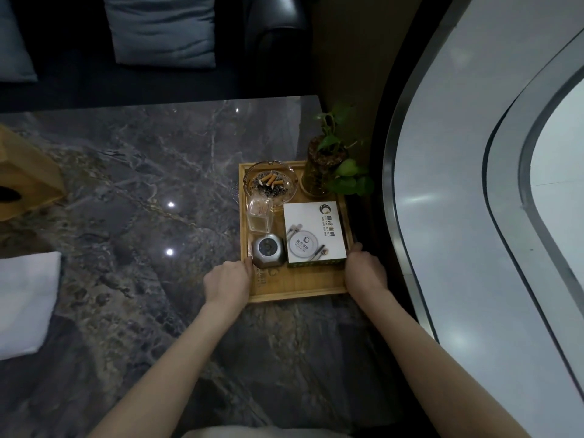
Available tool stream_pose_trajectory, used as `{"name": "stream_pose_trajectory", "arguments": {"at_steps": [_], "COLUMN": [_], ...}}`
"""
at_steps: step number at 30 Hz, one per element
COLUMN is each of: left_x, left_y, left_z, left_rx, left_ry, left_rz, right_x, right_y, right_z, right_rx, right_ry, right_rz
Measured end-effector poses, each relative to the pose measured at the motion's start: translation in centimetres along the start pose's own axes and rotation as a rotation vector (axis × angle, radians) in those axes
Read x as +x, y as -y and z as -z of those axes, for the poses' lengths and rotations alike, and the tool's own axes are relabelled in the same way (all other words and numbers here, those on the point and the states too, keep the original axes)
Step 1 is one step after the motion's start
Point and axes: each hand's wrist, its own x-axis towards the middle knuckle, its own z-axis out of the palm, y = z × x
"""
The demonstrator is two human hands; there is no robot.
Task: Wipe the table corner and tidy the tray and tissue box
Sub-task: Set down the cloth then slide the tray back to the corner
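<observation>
Wooden tissue box (27, 175) and white cloth (25, 303) both cut off by left edge. Left hand (228, 284) and right hand (366, 270): fingertips hidden behind tray (297, 287) rims. Print on white box (313, 232) too small to read.

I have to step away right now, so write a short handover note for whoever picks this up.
Left hand has its grip on the wooden tray's left rim; right hand grips the right rim.
Tray sits at the marble table's right side, holding an ashtray with butts, a plant and a white box.
Wooden tissue box is far left; white cloth lies unused nearby.
Can't tell if the corner is wiped. Left: settle the tray, return the tissue box.
</observation>
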Motion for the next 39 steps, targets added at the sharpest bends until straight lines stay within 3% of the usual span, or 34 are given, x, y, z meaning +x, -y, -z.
{"name": "stream_pose_trajectory", "arguments": {"at_steps": [14, 17, 20, 23, 28, 39], "left_x": [0.1, -1.3, -4.0, -6.2, -8.1, -8.2], "left_y": [0.1, 0.0, 0.2, 0.6, 0.6, 1.1], "left_z": [-0.2, -0.1, -0.9, -3.1, -6.3, -7.8], "left_rx": [-0.002, -0.112, -0.279, -0.267, -0.141, -0.11], "left_ry": [0.062, -0.056, -0.237, -0.263, -0.174, -0.112], "left_rz": [0.027, 0.047, -0.041, -0.161, -0.224, -0.2], "right_x": [0.0, -1.5, -4.3, -6.4, -7.9, -7.6], "right_y": [-0.1, -0.5, -0.9, -1.1, -1.3, -1.4], "right_z": [0.0, -0.5, -2.7, -5.9, -10.1, -11.3], "right_rx": [0.034, 0.121, 0.201, 0.281, 0.177, 0.152], "right_ry": [0.045, -0.02, -0.174, -0.28, -0.283, -0.254], "right_rz": [-0.012, -0.031, -0.014, 0.091, 0.219, 0.163]}}
